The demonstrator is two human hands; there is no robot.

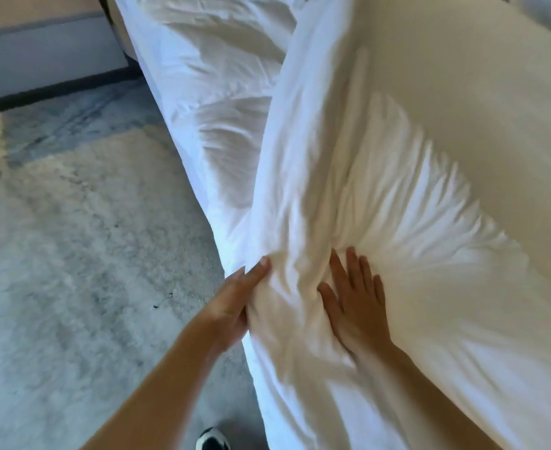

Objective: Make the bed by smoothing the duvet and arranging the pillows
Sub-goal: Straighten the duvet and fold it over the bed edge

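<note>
A white duvet (430, 131) covers the bed and fills the right half of the view. A raised, wrinkled fold runs along its left edge, and creases fan out on top beside it. My left hand (235, 300) grips that fold from the bed's side, thumb on top. My right hand (355, 300) lies flat on the duvet just right of the fold, fingers apart and pressing down. Bunched white fabric (222, 79) hangs over the bed's side further up. A bit of what may be a pillow (550, 14) shows at the top right corner.
A pale grey and cream carpet (73, 254) lies left of the bed. A low grey furniture piece with a dark base (47, 69) stands at the top left. My black and white shoe (212, 440) is on the floor at the bottom edge, close to the bed.
</note>
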